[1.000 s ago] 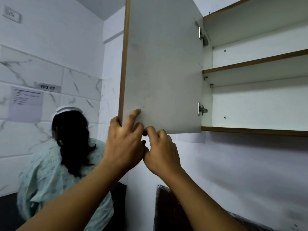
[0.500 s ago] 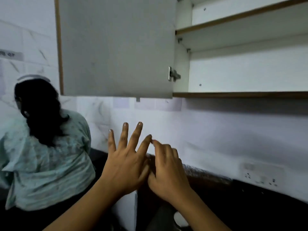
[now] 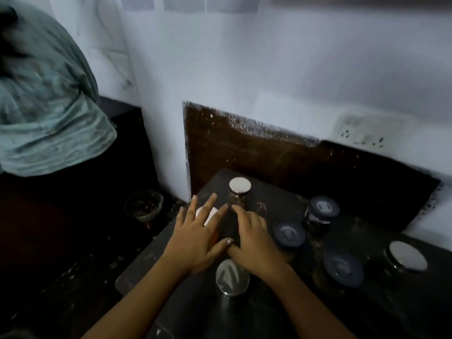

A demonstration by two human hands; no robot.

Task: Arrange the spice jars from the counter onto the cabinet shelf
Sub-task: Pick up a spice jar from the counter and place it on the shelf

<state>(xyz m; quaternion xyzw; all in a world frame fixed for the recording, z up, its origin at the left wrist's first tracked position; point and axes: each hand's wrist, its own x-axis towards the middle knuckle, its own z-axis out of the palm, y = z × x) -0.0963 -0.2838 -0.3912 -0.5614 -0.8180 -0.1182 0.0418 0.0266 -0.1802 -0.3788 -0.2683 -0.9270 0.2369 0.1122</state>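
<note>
Hands (image 3: 195, 243) (image 3: 254, 245) now down amid jars (image 3: 289, 234)

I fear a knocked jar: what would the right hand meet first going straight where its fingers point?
Probably the rear silver-lidded jar ahead of the right hand; its fingers point at the glass body, depth unclear.

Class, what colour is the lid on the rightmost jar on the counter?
The lid is glossy, silvery white; the head view shows it.

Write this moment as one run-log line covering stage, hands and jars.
stage: no jar lifted yet | left hand: open, empty | right hand: open, empty | spice jars: upright on counter, lids on
</note>
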